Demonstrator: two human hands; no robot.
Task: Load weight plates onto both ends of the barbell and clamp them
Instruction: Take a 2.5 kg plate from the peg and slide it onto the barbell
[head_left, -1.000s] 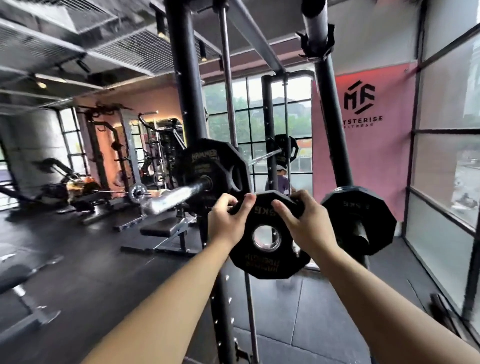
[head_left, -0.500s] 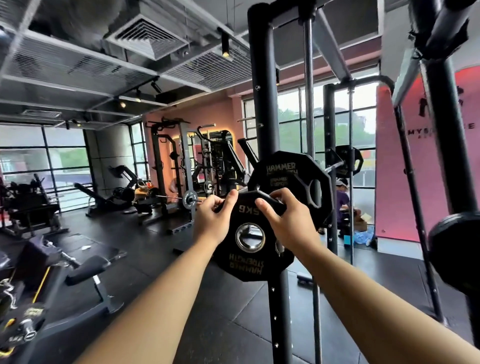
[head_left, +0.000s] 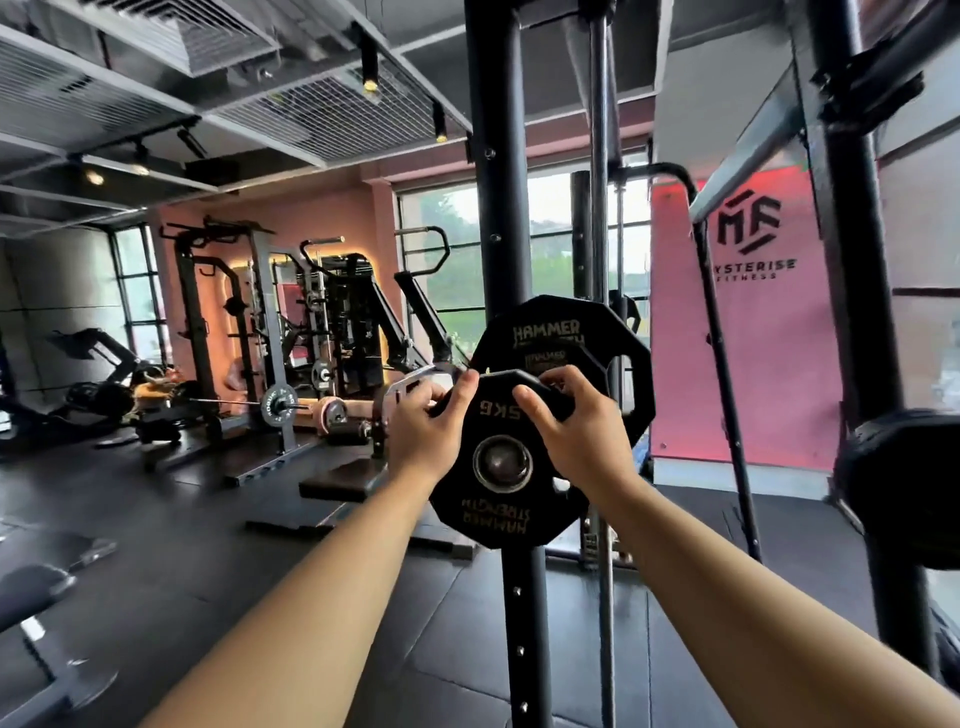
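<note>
Head view. A 5 kg weight plate (head_left: 498, 514) is held on edge just in front of the rack upright (head_left: 496, 208), at the near end of the barbell. The barbell sleeve end (head_left: 503, 464) appears to fill its bore. Behind it, against the upright, two larger plates (head_left: 550, 325) are already loaded. Whether the small plate is carried by the sleeve or only lined up with it cannot be told.

Hazards, as judged:
- A tilted plate could bind on the sleeve and stop short of the plates behind.
- Both grips are at the top rim, so fingers hooked over the back could be nipped as the plate closes on its neighbour.
- If the plate is not yet seated, letting go would drop it to the floor in front of the upright.
- No clamp is in view, so the stack is probably not yet secured.

Pose: both forearms reach forward and slightly inward toward the upright. The left hand (head_left: 423, 431) and right hand (head_left: 576, 431) each clasp the plate's upper rim. The thumbs lie on the near face and the fingers curl over the top edge.
</note>
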